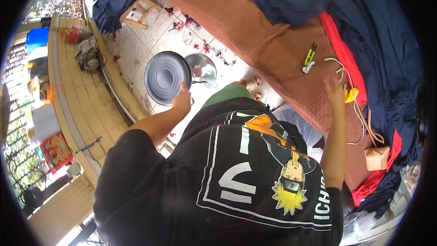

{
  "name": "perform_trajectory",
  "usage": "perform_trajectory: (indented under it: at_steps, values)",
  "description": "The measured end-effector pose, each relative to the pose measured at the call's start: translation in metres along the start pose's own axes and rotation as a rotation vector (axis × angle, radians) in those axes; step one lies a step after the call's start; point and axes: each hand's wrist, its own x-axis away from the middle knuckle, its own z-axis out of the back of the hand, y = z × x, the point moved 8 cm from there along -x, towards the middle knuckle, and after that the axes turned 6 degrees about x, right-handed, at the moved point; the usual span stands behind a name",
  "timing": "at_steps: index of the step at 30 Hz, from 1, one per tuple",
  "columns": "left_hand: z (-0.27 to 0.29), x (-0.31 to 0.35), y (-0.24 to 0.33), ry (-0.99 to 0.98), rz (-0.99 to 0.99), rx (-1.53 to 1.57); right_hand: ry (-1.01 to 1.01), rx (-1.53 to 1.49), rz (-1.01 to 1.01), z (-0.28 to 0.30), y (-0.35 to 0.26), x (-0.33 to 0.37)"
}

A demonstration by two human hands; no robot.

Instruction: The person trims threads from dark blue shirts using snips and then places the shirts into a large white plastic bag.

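Observation:
A round black stool point(164, 77) with a ringed seat stands to the left on the tiled floor, its shiny metal base point(203, 70) showing at the right. My left hand point(181, 100) is at the seat's near right rim, one digit laid over the top and the others curled at the edge. Off to the right, my right hand point(334, 89) hovers over a brown quilted cover point(277, 64), slightly blurred, with its fingers apart and nothing in them. Beyond it lie yellow-and-black thread snips point(310, 55). A pale cord point(359, 111) and a small yellow piece point(350, 95) are beside it.
Dark blue cloth point(382, 54) and red cloth point(341, 50) are heaped along the right. A tan pouch point(377, 158) lies there. Red and dark scraps point(207, 48) litter the floor point(152, 34). A tiled ledge point(75, 82) with a window grille runs along the left.

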Motion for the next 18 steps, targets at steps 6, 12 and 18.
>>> perform_trajectory:
  at_steps: [6, 12, 18]
  values:
    - [-0.041, 0.078, -0.036, -0.184, -0.116, -0.027, 0.078, 0.314, 0.098, -0.035, -0.088, -0.068]
    - [-0.074, 0.162, -0.039, -0.432, -0.218, -0.052, 0.078, 0.293, 0.018, -0.043, -0.082, -0.057]
    - [-0.110, 0.174, -0.060, -0.630, -0.229, 0.103, 0.103, 0.287, -0.064, -0.039, -0.078, -0.057]
